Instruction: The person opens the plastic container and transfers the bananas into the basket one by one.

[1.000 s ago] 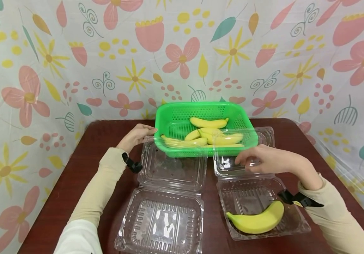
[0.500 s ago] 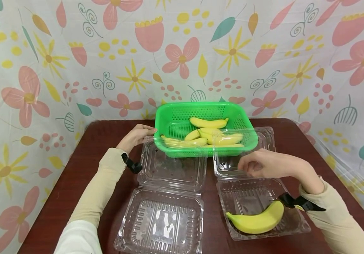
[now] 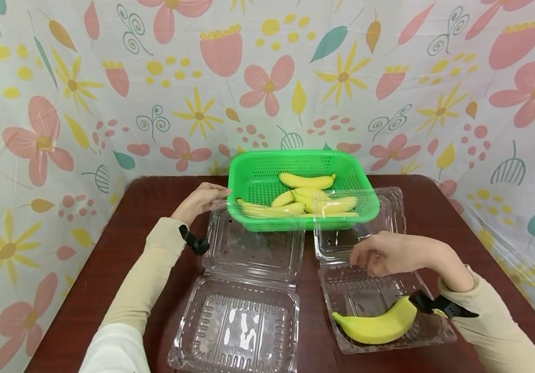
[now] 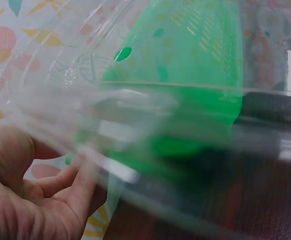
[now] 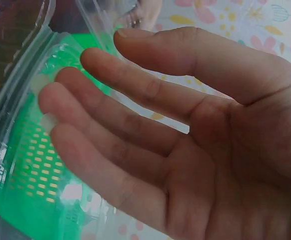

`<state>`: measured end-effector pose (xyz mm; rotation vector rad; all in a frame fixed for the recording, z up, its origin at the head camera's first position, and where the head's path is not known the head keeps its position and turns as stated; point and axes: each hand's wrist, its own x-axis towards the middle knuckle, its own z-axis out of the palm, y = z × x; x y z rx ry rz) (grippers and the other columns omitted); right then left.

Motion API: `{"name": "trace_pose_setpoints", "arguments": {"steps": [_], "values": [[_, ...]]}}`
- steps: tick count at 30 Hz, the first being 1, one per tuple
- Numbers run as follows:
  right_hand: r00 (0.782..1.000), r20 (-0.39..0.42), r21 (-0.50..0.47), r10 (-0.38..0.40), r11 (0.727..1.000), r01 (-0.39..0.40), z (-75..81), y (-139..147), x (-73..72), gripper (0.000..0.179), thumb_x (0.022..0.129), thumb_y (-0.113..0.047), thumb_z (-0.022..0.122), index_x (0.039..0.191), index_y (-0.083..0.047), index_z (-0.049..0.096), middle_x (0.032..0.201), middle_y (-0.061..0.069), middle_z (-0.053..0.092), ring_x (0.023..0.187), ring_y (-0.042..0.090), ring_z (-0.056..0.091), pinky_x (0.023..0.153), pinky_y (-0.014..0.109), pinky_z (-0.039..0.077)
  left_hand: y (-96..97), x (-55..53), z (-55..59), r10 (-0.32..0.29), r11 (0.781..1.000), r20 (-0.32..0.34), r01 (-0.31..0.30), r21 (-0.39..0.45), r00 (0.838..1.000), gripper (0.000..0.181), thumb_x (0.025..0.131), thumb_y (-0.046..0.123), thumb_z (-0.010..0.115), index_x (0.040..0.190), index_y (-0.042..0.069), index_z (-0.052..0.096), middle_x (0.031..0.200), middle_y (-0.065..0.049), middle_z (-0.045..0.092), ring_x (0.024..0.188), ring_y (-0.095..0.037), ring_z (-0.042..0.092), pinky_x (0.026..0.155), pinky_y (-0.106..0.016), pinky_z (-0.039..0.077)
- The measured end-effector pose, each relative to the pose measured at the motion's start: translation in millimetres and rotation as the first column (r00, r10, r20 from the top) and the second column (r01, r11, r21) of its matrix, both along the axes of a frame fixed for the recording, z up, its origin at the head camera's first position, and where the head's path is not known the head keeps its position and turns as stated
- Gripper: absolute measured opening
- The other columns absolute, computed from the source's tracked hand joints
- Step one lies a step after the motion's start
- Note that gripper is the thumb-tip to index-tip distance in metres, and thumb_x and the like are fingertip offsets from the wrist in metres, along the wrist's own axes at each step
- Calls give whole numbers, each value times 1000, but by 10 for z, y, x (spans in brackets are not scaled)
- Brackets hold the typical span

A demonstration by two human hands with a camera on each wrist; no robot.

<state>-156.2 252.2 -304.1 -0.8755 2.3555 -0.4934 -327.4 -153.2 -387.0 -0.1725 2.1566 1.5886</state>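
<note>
At the left end of the green plastic basket, my left hand holds the rim with thumb and fingertips; the clear lid blurs this in the left wrist view. Several yellow bananas lie in the basket. My right hand hovers over the hinge of the right clear plastic clamshell, its fingers loosely bent with nothing between them, as the right wrist view confirms. One banana lies in that clamshell's near half. A second clamshell stands open at the left with nothing in it.
Both clamshell lids lean back toward the basket's front side. Everything stands on a dark red-brown table. A flower-patterned curtain hangs right behind the basket.
My right hand has come down and slightly nearer, from over the right lid to over the hinge. The left hand, basket and bananas have stayed in place.
</note>
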Motion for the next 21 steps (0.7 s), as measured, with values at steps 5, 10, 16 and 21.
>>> {"name": "trace_pose_setpoints", "arguments": {"steps": [5, 10, 16, 21], "values": [[999, 18, 12, 30, 999, -30, -44, -12, 28, 42, 75, 3, 56, 108, -21, 61, 99, -8, 63, 86, 8, 61, 70, 21, 51, 7, 10, 11, -3, 1000, 0, 3, -17, 1000, 43, 92, 26, 56, 132, 10, 49, 131, -9, 52, 70, -1, 51, 48, -18, 33], [998, 54, 20, 15, 1000, -16, -78, -25, 51, 41, 75, 2, 59, 109, -22, 60, 102, -4, 63, 88, 11, 62, 71, 20, 51, 13, 18, 20, -10, 1000, -9, 9, -18, 1000, 45, 92, 27, 55, 133, 10, 48, 133, -9, 50, 93, -8, 52, 54, -18, 35], [993, 121, 86, -15, 996, 5, -169, -35, 74, 45, 70, 4, 60, 109, -19, 61, 100, -3, 63, 85, 10, 62, 70, 19, 51, 24, 15, 11, -4, 1000, 3, 4, 17, 1000, 45, 93, 24, 54, 134, 8, 47, 133, -10, 50, 100, -12, 54, 59, -16, 45], [989, 144, 157, -37, 988, 14, -241, -45, 92, 47, 69, 2, 67, 110, -20, 61, 101, -5, 63, 80, 4, 59, 68, 19, 49, 19, 4, 7, 2, 1000, 5, -2, 14, 1000, 44, 93, 24, 54, 133, 8, 47, 134, -9, 50, 107, -15, 53, 58, -16, 45]]}}
